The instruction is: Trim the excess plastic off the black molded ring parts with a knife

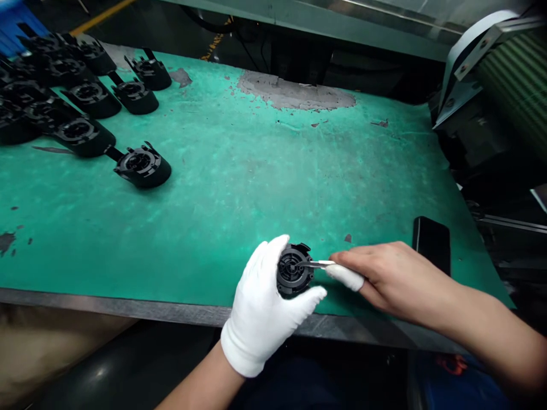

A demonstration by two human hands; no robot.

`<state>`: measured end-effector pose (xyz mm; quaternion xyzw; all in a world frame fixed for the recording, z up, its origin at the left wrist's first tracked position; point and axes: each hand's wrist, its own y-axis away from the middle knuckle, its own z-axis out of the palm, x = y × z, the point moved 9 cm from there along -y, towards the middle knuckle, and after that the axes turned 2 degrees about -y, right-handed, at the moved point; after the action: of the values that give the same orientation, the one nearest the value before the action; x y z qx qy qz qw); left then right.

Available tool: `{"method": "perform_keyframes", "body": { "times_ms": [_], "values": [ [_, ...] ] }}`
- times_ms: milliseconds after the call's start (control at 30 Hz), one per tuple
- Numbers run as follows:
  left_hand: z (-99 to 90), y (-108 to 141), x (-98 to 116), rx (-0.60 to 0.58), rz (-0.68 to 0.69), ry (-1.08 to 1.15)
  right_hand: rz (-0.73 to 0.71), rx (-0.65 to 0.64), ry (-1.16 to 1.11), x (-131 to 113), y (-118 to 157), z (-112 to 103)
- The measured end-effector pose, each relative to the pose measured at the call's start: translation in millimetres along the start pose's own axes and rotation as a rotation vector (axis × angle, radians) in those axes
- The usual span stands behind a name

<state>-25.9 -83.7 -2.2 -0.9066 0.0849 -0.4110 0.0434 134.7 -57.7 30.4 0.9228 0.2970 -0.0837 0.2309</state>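
In a white glove, my left hand [262, 304] is wrapped round a round black plastic part [291, 282] near the front edge of the table. Ribs and rings show on the part's upward face, and a tab sticks out at its far rim. My right hand [371, 273], bare but for a white cover on the thumb, pinches a thin knife-like tool [314, 264] with a metal blade. The blade's tip lies over the middle of the black part; whether it touches is too small to tell.
Several similar black parts [145, 165] stand on the green tabletop [256, 188] at the left. A black phone-like slab [431, 242] lies at the right. Machinery with a ribbed green belt [513, 85] borders the right side. A blue bin [21, 25] shows at far left.
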Motion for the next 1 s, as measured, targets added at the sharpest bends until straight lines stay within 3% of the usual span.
{"method": "perform_keyframes", "body": {
  "times_ms": [100, 200, 300, 433, 600, 700, 833, 933, 1000],
  "values": [
    [-0.5, -0.2, 0.4, 0.003, -0.001, 0.013, 0.028, -0.018, -0.139, -4.6, 13.6, 13.8],
    [-0.6, -0.5, 0.3, 0.006, 0.001, 0.023, 0.072, 0.044, -0.227, -4.5, 23.3, 22.8],
    [-0.2, 0.4, 0.4, 0.012, 0.010, 0.039, 0.152, 0.112, -0.203, -1.9, 28.3, 31.0],
    [1.2, 2.1, -1.0, 0.012, 0.000, 0.062, 0.220, 0.076, -0.220, -7.0, 30.3, 44.9],
    [0.4, -0.7, -6.7, 0.012, -0.061, 0.054, 0.217, 0.051, -0.320, -14.2, 32.2, 41.9],
    [0.4, 7.2, -7.3, 0.026, -0.140, 0.082, 0.255, 0.206, -0.619, -19.3, 27.6, 43.1],
    [7.1, 48.1, -4.9, 0.021, -0.291, 0.090, 0.346, 0.492, -1.088, -23.4, 7.3, 61.1],
    [10.5, 75.3, 1.4, -0.074, -0.272, 0.047, 0.284, 0.624, -1.096, -17.1, -0.2, 51.0],
    [0.9, 75.2, -1.6, -0.087, -0.279, 0.061, 0.202, 0.615, -0.940, -10.2, 7.6, 37.1]
  ]
}}
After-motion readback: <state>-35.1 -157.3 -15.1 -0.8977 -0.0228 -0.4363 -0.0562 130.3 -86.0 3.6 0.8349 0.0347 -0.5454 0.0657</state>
